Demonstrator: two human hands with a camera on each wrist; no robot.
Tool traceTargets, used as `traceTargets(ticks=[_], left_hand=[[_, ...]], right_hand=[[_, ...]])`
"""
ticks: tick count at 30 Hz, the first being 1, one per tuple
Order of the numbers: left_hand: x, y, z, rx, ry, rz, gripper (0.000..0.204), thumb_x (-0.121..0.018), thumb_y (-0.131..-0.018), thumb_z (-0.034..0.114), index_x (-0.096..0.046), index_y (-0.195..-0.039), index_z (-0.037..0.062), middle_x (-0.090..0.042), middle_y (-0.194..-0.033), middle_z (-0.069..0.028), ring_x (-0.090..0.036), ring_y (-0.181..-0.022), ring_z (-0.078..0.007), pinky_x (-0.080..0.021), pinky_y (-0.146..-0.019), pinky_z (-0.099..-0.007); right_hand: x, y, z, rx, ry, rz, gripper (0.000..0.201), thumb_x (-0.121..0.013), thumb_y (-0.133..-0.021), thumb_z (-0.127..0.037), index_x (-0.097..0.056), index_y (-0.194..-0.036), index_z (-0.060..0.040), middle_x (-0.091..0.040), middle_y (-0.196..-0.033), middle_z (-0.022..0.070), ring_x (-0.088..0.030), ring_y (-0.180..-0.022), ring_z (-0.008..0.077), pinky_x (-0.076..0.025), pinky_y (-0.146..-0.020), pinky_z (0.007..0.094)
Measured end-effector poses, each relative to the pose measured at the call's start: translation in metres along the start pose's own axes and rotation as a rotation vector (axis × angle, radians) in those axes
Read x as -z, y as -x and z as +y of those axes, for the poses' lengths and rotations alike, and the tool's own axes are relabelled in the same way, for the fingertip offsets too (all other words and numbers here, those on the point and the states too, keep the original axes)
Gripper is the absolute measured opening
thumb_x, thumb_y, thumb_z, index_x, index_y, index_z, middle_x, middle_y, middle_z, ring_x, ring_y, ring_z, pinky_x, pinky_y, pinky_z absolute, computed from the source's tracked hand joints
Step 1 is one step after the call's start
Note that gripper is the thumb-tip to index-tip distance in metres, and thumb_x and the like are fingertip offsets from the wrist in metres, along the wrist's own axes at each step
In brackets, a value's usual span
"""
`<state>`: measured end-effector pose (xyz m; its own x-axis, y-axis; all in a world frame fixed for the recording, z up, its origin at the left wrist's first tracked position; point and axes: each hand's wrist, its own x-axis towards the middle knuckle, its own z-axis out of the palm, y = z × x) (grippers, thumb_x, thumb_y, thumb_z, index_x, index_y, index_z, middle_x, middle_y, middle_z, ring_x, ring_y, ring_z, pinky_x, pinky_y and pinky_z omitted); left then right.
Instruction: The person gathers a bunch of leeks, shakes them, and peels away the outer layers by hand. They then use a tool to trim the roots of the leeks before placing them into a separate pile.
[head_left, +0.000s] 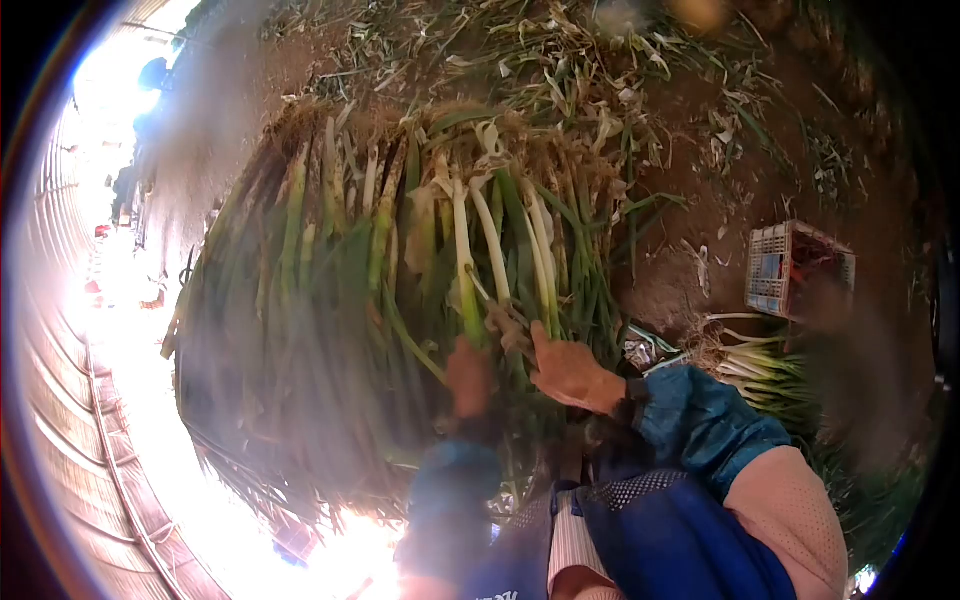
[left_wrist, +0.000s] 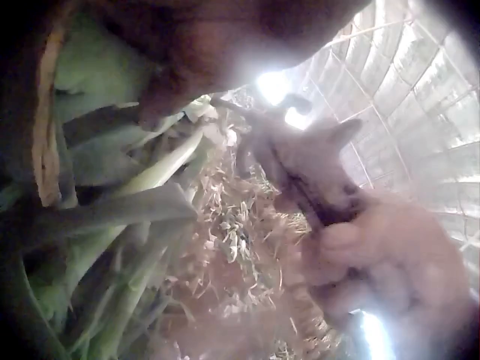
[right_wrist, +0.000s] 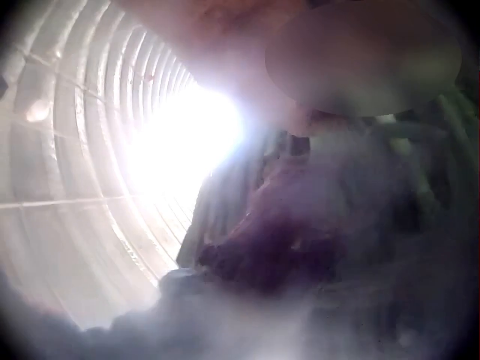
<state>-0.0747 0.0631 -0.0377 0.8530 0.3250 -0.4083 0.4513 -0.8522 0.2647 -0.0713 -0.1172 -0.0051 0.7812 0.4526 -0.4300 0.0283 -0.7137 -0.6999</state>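
A large heap of long green onions point(head_left: 300, 260) lies with its roots toward the top of the head view. My left hand point(head_left: 468, 378) holds one green onion point(head_left: 465, 255) low on its green part; this hand is blurred, and its dark underside point(left_wrist: 217, 52) fills the top of the left wrist view. Close beside it, my right hand point(head_left: 575, 372) pinches a withered brownish leaf point(head_left: 510, 332). The left wrist view shows this leaf point(left_wrist: 307, 154) broad and crumpled, with the right hand's fingers point(left_wrist: 345, 259) curled on it. Haze covers most of the right wrist view.
To the right stands a plastic crate point(head_left: 790, 270), with a bundle of cleaner green onions point(head_left: 755, 365) lying below it. Peeled leaf scraps point(head_left: 560, 50) litter the brown ground beyond the heap. A ribbed, bright tunnel wall point(head_left: 75, 400) runs along the left.
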Motion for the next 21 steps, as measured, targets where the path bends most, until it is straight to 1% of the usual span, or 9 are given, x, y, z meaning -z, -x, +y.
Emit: traceTargets(ticks=[2,5,8,11,14,17,18,20,21], left_hand=[[0.010,0.004,0.005,-0.008,0.006,0.043,0.024,-0.057,-0.077,0.017,-0.045,-0.087,0.0002,-0.060,-0.081,-0.0254,-0.058,-0.077,-0.0445,-0.045,-0.064,-0.0515],[0.011,-0.006,0.006,-0.141,-0.074,0.223,0.019,-0.055,-0.077,0.011,-0.046,-0.089,0.0002,-0.060,-0.079,-0.0231,-0.058,-0.074,-0.0430,-0.045,-0.061,-0.0508],[0.020,-0.025,0.016,-0.091,-0.098,0.214,0.017,-0.051,-0.077,0.007,-0.045,-0.092,0.0013,-0.059,-0.077,-0.0211,-0.058,-0.073,-0.0419,-0.045,-0.060,-0.0498],[0.027,-0.025,0.019,-0.116,-0.109,0.231,0.018,-0.051,-0.078,0.007,-0.044,-0.094,0.0019,-0.059,-0.081,-0.0220,-0.058,-0.074,-0.0417,-0.046,-0.061,-0.0486],[0.024,-0.029,0.009,-0.113,-0.170,0.301,0.019,-0.052,-0.078,0.010,-0.043,-0.093,0.0025,-0.058,-0.083,-0.0225,-0.057,-0.075,-0.0422,-0.045,-0.062,-0.0492],[0.022,-0.028,0.014,-0.197,-0.155,0.364,0.023,-0.058,-0.077,0.016,-0.046,-0.090,0.0018,-0.060,-0.073,-0.0232,-0.059,-0.071,-0.0425,-0.047,-0.060,-0.0507],[0.023,-0.030,0.019,-0.190,-0.155,0.366,0.022,-0.058,-0.077,0.016,-0.046,-0.089,0.0020,-0.060,-0.073,-0.0231,-0.059,-0.071,-0.0428,-0.047,-0.060,-0.0508],[0.025,-0.028,0.022,-0.166,-0.157,0.358,0.020,-0.057,-0.077,0.015,-0.046,-0.088,0.0025,-0.060,-0.073,-0.0227,-0.059,-0.071,-0.0435,-0.047,-0.060,-0.0508],[0.029,-0.026,0.024,-0.144,-0.148,0.274,0.020,-0.057,-0.078,0.015,-0.046,-0.090,0.0025,-0.059,-0.077,-0.0219,-0.058,-0.073,-0.0430,-0.046,-0.061,-0.0499]], right_hand=[[0.001,-0.031,0.010,-0.036,-0.007,-0.013,0.071,-0.059,-0.077,-0.020,-0.020,-0.125,0.0149,-0.058,-0.070,0.0237,-0.059,-0.064,0.0395,-0.046,-0.055,0.0461],[0.013,-0.049,0.013,0.081,-0.066,0.208,0.056,-0.052,-0.078,-0.015,-0.030,-0.121,0.0125,-0.059,-0.071,0.0226,-0.059,-0.063,0.0397,-0.046,-0.056,0.0486],[0.013,-0.007,0.003,0.158,-0.075,0.102,0.071,-0.061,-0.077,-0.019,-0.020,-0.126,0.0118,-0.058,-0.072,0.0257,-0.059,-0.062,0.0410,-0.048,-0.054,0.0477],[0.013,0.047,-0.009,0.115,-0.095,-0.048,0.070,-0.063,-0.076,-0.019,-0.024,-0.125,0.0119,-0.058,-0.070,0.0250,-0.059,-0.061,0.0395,-0.048,-0.053,0.0456],[0.004,0.045,0.000,0.098,-0.014,-0.070,0.069,-0.064,-0.075,-0.020,-0.027,-0.123,0.0132,-0.057,-0.067,0.0228,-0.059,-0.059,0.0380,-0.049,-0.052,0.0439],[0.010,0.005,0.009,0.089,0.019,0.047,0.072,-0.064,-0.074,-0.020,-0.025,-0.123,0.0155,-0.056,-0.065,0.0206,-0.059,-0.058,0.0376,-0.049,-0.052,0.0436],[0.015,0.000,0.006,0.144,0.001,0.091,0.075,-0.064,-0.074,-0.021,-0.023,-0.124,0.0175,-0.055,-0.061,0.0179,-0.059,-0.057,0.0373,-0.048,-0.052,0.0438],[0.019,0.015,-0.004,0.176,-0.029,0.051,0.075,-0.063,-0.075,-0.021,-0.022,-0.125,0.0172,-0.056,-0.064,0.0202,-0.059,-0.059,0.0379,-0.048,-0.055,0.0446],[0.023,0.023,-0.011,0.191,-0.037,0.032,0.076,-0.062,-0.075,-0.021,-0.021,-0.125,0.0171,-0.057,-0.065,0.0214,-0.060,-0.060,0.0382,-0.048,-0.056,0.0449]])
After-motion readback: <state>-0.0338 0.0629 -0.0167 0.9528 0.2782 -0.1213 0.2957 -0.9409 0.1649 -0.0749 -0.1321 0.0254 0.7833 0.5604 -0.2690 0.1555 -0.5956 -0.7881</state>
